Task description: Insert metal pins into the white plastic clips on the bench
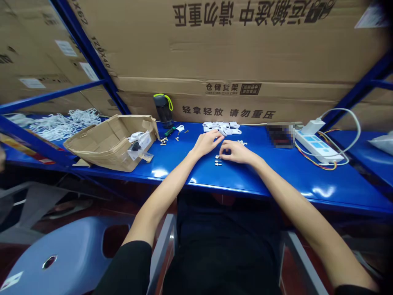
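While a cardboard box (115, 157) holds white pieces (135, 137), both hands (209, 141) (236, 152) near small parts (218, 164), grip unclear

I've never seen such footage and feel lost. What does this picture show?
No robot here: one head-worn camera looks forward and down at a person's bare left hand, close to a pile of flat white plastic-looking pieces, and bare right hand, curled close to small white pin-like parts. I can't make out whether either holds anything. The shiny blue table also bears an open brown cardboard box, a dark cylindrical bottle and a white plastic power strip.
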Demonstrator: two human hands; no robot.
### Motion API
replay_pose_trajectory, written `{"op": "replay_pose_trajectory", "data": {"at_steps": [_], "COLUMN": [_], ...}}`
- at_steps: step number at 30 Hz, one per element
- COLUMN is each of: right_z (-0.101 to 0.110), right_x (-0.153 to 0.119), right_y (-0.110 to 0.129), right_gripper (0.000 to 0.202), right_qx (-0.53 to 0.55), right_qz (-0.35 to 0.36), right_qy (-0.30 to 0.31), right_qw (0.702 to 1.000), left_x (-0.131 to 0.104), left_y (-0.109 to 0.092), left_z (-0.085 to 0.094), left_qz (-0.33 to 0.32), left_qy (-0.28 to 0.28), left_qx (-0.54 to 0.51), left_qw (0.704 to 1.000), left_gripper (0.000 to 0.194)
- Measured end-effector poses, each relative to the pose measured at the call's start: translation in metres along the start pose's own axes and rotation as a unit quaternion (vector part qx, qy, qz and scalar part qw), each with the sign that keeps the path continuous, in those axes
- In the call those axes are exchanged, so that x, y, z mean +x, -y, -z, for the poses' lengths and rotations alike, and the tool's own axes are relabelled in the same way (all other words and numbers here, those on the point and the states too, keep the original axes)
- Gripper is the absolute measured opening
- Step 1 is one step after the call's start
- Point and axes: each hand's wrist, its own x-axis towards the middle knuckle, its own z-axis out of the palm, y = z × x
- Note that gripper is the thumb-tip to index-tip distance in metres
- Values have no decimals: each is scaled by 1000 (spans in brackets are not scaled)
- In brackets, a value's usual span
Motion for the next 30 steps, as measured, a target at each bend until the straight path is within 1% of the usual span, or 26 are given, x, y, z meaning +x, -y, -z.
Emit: {"op": "replay_pose_trajectory", "data": {"at_steps": [9,16,20,26,30], "right_z": [-1,-4,-5,-4,-2], "right_x": [0,0,0,0,-1], "right_y": [1,1,2,5,5], "right_gripper": [8,9,10,7,9], "right_qx": [-9,-18,-17,-9,-11], "right_qz": [5,4,8,18,16], "right_qy": [-2,-15,-17,-2,3], "right_qw": [1000,1000,1000,1000,1000], "left_x": [0,0,0,0,-1], "left_y": [0,2,1,0,-3], "left_z": [0,-1,-1,0,2], "left_qz": [4,-2,2,3,14], "left_qy": [6,4,16,13,25], "left_qx": [-1,6,16,20,27], "left_qw": [1000,1000,1000,1000,999], "left_gripper": [38,37,35,34,33]}}
